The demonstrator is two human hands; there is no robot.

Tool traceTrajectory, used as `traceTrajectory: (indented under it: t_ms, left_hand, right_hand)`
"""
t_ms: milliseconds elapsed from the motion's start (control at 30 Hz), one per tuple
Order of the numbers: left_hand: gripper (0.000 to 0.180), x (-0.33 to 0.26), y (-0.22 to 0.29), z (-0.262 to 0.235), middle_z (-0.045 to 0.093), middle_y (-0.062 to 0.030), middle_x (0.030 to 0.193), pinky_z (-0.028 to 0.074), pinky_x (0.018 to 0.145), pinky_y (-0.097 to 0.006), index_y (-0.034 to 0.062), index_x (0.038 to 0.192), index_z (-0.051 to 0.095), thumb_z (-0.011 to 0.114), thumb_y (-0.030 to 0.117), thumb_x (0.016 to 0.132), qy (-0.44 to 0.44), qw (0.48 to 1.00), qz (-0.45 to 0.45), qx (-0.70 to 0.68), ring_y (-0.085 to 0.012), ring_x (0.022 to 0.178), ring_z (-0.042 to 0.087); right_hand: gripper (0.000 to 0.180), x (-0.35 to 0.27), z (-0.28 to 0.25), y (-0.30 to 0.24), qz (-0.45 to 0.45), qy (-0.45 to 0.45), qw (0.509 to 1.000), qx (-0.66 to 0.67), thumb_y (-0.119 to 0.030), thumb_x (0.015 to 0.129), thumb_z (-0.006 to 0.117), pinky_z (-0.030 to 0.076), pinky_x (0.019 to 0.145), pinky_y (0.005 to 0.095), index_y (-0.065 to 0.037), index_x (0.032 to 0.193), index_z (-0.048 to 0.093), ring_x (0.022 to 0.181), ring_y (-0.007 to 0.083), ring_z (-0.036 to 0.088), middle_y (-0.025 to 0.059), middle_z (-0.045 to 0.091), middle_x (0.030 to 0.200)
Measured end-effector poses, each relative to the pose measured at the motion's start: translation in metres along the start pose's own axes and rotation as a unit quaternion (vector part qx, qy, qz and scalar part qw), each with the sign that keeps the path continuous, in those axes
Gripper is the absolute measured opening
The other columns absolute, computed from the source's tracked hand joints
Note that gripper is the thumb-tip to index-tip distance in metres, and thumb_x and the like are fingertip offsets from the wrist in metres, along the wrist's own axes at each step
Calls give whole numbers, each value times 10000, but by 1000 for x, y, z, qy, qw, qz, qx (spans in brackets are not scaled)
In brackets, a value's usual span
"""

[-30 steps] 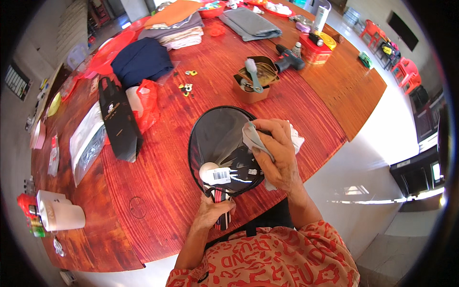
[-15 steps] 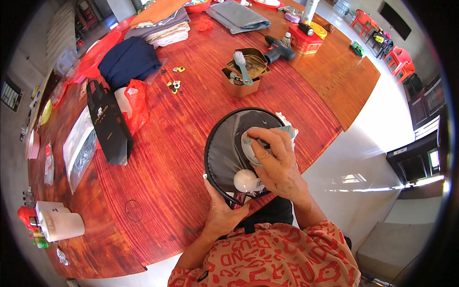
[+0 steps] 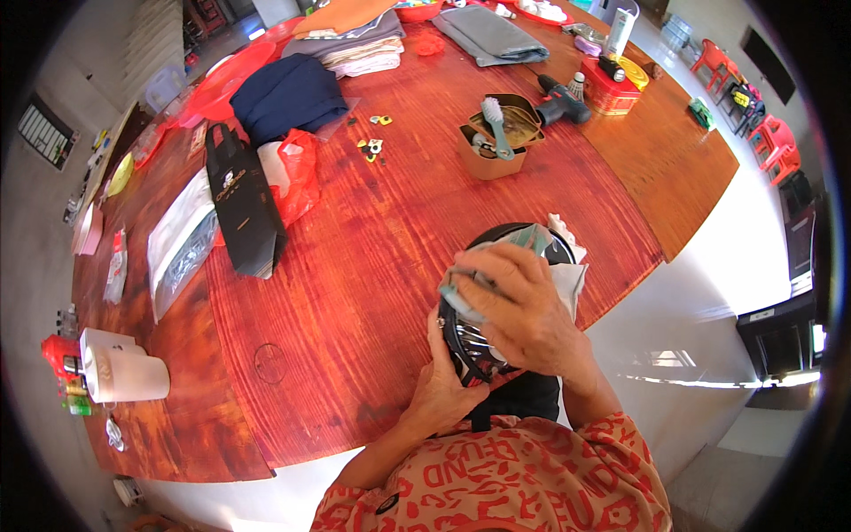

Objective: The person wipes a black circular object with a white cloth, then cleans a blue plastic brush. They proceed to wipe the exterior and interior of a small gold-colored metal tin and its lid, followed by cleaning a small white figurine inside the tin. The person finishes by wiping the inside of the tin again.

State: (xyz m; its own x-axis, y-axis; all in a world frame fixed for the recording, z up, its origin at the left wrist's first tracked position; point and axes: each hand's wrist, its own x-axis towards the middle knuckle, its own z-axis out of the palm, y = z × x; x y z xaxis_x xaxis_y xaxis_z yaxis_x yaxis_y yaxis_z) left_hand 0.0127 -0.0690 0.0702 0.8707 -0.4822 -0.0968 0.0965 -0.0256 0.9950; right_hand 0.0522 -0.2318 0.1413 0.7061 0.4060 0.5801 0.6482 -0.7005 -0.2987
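The left hand [image 3: 448,390] grips the bottom of a round black paddle [image 3: 479,341], fingers closed tight around it. The right hand [image 3: 523,306] presses a pale cloth [image 3: 496,257] flat on the paddle, fingers bent over the cloth. The paddle sits near the edge of the red wooden surface [image 3: 372,257], close to the person's body. Past the fingers lies open wood, then a small tin [image 3: 492,142] with a brush [image 3: 494,120].

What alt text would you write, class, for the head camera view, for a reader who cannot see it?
A person's right hand presses a grey cloth onto a round black fan-like object, steadied from below by the left hand, at the edge of a red wooden table cluttered with bags, folded clothes and tools.
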Motion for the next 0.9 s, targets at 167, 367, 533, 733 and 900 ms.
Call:
traceTrajectory:
  t_ms: [167,367,533,733,900]
  left_hand:
    - [1092,-4,-7,-2,383,-175,1348,389,1024,-358,34,1434,-60,774,42,729,2,999,-39,10,-228,1240,434]
    - [1107,-13,-1,-3,368,-162,1370,380,1024,-351,47,1451,-116,706,-49,718,28,998,-45,-15,-226,1227,436]
    - [1140,-16,4,-8,384,-167,1355,375,1002,-321,43,1450,-148,700,-55,695,44,998,-27,-23,-207,1205,443]
    - [1117,-18,-15,-16,463,-134,1267,406,966,-318,34,1449,-98,686,-95,665,120,991,66,-14,-202,1145,490]
    - [1068,-7,-16,-26,496,-125,1148,460,828,-296,56,1428,-118,646,-113,701,123,986,-1,-116,-179,997,519]
  right_hand:
    - [352,5,3,2,3,-6,994,-107,-120,718,637,358,837,406,-81,1066,615,1088,244,532,41,570,1134]
    - [250,3,-11,40,139,38,988,52,-106,813,615,421,757,366,-40,1055,615,914,274,604,106,620,1000]
    - [237,-5,-10,57,252,44,934,250,-182,949,517,445,648,276,18,1029,616,759,185,592,67,642,883]
    - [306,-27,3,70,399,99,781,471,-257,978,490,423,649,224,12,1044,622,757,46,516,-23,609,875]
    - [344,-19,31,48,389,212,673,593,-259,987,463,470,802,246,17,1159,575,901,106,589,56,627,1031]
